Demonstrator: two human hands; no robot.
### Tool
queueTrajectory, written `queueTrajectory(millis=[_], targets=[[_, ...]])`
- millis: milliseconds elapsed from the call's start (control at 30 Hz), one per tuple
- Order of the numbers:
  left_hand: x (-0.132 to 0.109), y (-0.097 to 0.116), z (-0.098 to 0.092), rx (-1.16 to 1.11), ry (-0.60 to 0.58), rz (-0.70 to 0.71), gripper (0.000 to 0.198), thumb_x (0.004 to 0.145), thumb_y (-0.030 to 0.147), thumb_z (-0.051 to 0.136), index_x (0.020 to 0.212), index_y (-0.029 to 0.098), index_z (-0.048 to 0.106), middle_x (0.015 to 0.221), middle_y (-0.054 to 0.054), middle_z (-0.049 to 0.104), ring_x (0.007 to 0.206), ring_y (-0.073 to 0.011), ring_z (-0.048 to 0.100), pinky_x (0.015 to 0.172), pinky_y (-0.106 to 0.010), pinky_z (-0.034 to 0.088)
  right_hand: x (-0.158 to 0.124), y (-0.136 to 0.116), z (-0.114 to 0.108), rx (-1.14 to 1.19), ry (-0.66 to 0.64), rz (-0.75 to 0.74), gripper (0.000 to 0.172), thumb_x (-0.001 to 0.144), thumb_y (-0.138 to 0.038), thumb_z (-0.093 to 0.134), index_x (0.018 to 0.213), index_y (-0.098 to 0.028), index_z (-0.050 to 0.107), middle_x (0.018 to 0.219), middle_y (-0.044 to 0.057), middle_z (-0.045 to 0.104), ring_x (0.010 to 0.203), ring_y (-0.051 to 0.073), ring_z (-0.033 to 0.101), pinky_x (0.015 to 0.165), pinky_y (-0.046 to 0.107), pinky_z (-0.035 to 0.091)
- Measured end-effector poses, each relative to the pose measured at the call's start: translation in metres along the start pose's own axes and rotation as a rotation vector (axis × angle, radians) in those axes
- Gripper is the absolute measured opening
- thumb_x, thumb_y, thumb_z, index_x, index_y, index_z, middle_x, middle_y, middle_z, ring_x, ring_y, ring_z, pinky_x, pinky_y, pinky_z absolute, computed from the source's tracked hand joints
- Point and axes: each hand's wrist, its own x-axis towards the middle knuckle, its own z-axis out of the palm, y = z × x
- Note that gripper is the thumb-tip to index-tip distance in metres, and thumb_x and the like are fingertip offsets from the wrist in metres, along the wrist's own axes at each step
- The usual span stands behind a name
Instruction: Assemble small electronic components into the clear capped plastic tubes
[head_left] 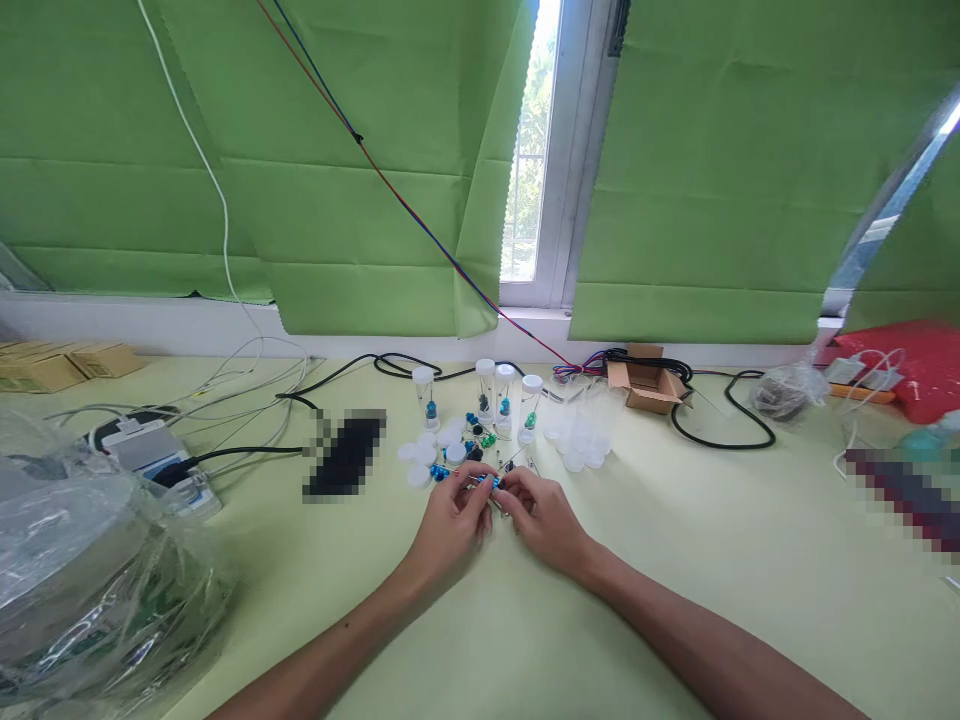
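Between the fingertips of both hands is a small blue part with a dark end (489,482), too small to name more exactly. My left hand (452,515) pinches it from the left. My right hand (547,518) closes its fingertips on its dark right end. Just beyond the hands lie loose blue, green and black small parts (474,440), some with thin metal stems. White round caps (420,452) are scattered to their left. Several clear capped tubes (531,410) stand upright behind them, with similar parts inside. Clear uncapped tubes (581,440) lie in a pile on the right.
A blurred-out dark flat object (346,452) lies left of the caps. Farther left are a power strip (161,460) with cables and a large plastic-wrapped bundle (97,580). An open cardboard box (651,385), black cable (750,443) and red bag (915,370) occupy the right back.
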Motion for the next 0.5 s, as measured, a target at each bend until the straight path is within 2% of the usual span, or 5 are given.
queueTrajectory(millis=[300, 367, 500], targets=[[0.0005, -0.0051, -0.0004, -0.02, -0.013, 0.016, 0.031, 0.084, 0.048, 0.06, 0.096, 0.019, 0.059, 0.056, 0.004, 0.054, 0.049, -0.0124, 0.049, 0.049, -0.023, 0.039, 0.0003, -0.0029, -0.0011, -0.057, -0.023, -0.008, 0.037, 0.1, -0.037, 0.041, 0.07, -0.02, 0.055, 0.061, -0.001, 0.056, 0.054, 0.012, 0.05, 0.055, 0.024, 0.04], [0.0006, -0.005, -0.0005, -0.012, -0.002, 0.02, 0.031, 0.084, 0.047, 0.06, 0.096, 0.018, 0.059, 0.055, 0.004, 0.053, 0.049, -0.0124, 0.049, 0.048, -0.023, 0.038, 0.0005, -0.0027, -0.0004, -0.051, -0.016, -0.004, 0.034, 0.099, -0.037, 0.043, 0.074, -0.019, 0.057, 0.063, -0.001, 0.057, 0.055, 0.012, 0.05, 0.055, 0.024, 0.04], [0.0009, -0.0034, -0.0009, 0.0, 0.018, 0.033, 0.029, 0.086, 0.046, 0.058, 0.096, 0.018, 0.058, 0.053, 0.005, 0.05, 0.048, -0.0123, 0.047, 0.047, -0.023, 0.037, 0.0003, -0.0016, 0.0006, 0.0, 0.012, 0.016, 0.017, 0.094, -0.036, 0.054, 0.097, -0.019, 0.057, 0.066, -0.002, 0.06, 0.056, 0.012, 0.052, 0.053, 0.023, 0.039]])
